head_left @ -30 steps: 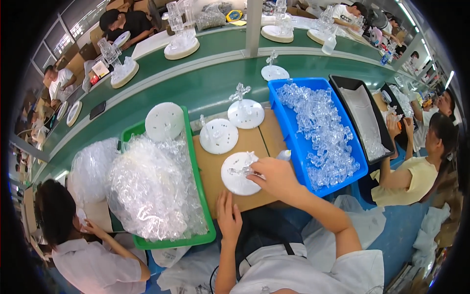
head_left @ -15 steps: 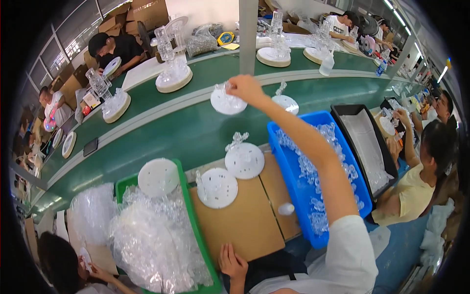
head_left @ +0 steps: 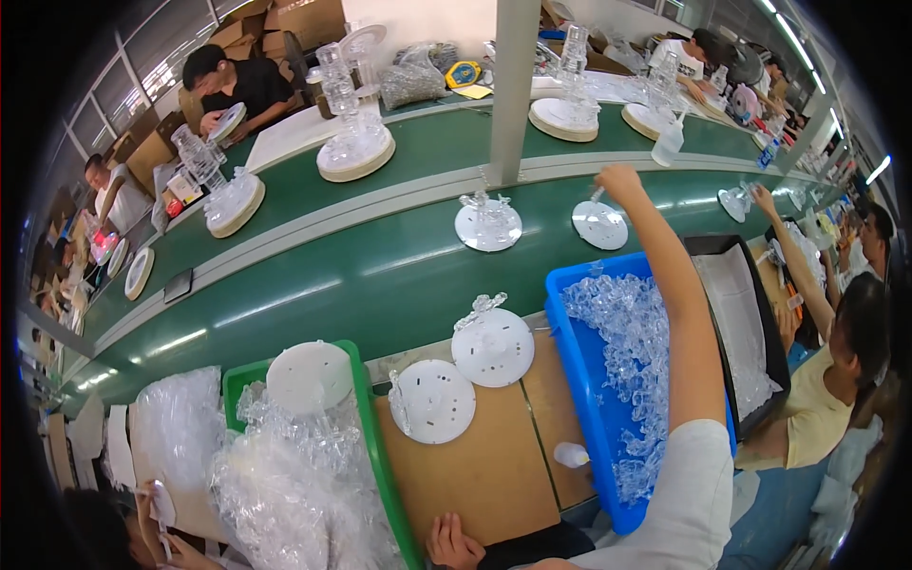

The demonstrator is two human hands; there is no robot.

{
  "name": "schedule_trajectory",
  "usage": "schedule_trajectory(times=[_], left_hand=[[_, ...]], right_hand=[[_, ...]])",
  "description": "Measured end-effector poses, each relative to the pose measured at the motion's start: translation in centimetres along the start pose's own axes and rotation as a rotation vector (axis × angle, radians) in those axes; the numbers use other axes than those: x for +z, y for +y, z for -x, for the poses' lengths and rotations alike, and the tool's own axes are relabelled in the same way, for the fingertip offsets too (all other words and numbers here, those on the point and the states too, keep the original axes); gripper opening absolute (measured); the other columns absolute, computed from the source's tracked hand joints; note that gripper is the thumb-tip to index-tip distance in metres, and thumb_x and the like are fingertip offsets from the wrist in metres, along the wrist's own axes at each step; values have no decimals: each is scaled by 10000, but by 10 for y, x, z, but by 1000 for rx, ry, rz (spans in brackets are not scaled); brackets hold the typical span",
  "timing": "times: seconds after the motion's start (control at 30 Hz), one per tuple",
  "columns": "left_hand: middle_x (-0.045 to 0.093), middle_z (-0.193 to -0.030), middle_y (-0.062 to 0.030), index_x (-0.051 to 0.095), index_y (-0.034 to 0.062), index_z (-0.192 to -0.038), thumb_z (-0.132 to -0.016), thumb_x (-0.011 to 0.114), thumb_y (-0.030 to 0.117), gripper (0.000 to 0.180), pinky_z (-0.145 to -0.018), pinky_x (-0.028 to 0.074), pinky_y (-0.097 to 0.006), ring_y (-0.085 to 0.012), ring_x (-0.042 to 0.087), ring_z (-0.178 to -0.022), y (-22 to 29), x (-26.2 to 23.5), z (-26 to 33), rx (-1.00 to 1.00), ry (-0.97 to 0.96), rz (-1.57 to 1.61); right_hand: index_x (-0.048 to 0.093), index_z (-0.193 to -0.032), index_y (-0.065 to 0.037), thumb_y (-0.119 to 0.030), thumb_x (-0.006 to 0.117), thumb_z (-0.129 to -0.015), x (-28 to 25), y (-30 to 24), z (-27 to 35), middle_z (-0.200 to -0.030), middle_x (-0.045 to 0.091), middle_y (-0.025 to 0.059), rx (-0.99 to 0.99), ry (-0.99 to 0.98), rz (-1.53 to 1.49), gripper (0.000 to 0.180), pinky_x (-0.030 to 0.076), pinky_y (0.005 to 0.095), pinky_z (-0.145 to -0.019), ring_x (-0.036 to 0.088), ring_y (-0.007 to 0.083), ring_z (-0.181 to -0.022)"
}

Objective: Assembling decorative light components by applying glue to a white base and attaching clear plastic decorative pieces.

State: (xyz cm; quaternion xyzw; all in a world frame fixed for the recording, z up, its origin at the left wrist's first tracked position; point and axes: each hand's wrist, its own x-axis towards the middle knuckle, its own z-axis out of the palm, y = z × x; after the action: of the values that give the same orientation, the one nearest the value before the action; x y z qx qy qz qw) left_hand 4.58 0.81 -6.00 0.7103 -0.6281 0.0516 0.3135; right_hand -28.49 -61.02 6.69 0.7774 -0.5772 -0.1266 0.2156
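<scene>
My right arm reaches over the blue bin to the green belt. There my right hand (head_left: pixel 619 180) is closed, its fingertips pinching a small transparent plastic piece (head_left: pixel 597 194) at the upper edge of a white round disc (head_left: pixel 600 228). To its left on the belt lies another white disc (head_left: pixel 488 237) bearing transparent pieces. My left hand (head_left: pixel 454 543) rests on the near edge of a brown cardboard sheet (head_left: pixel 465 475), fingers laid on it and holding nothing. Farther up this sheet are two white discs with slots, one (head_left: pixel 432 404) lower left, the other (head_left: pixel 493 350) upper right, each with transparent parts at its edge.
The blue bin (head_left: pixel 562 351) holds many transparent pieces; a black tray (head_left: pixel 774 356) stands right of it. Left is a green crate (head_left: pixel 372 446) full of plastic bags, a white disc on top. A small white bottle (head_left: pixel 571 455) lies beside the blue bin. Co-workers sit around the belt.
My right hand has moved right from the left belt disc to the other one. The left disc now stands uncovered with transparent pieces on it. My left hand stays at the cardboard; the view has shifted.
</scene>
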Motion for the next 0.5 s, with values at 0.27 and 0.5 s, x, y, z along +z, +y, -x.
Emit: schedule_trajectory(times=[0.27,0.5], left_hand=[[624,-1126,-141,620,3,-1144,-794,434,106,409,-813,482,-456,-345,602,-1039,-9,10,4,29,91,-36],[568,-1201,-188,552,-17,-1210,-809,514,73,413,-914,438,-460,-374,542,-1117,-9,-5,0,-71,72,106]], right_hand=[[712,-850,-176,-262,627,-793,-128,38,61,-761,671,104,-165,367,-107,133,524,418,-651,658,305,-764],[701,-974,-93,-204,640,-810,-295,-68,236,-848,681,117,-528,386,-228,208,497,400,-706,639,294,-765]])
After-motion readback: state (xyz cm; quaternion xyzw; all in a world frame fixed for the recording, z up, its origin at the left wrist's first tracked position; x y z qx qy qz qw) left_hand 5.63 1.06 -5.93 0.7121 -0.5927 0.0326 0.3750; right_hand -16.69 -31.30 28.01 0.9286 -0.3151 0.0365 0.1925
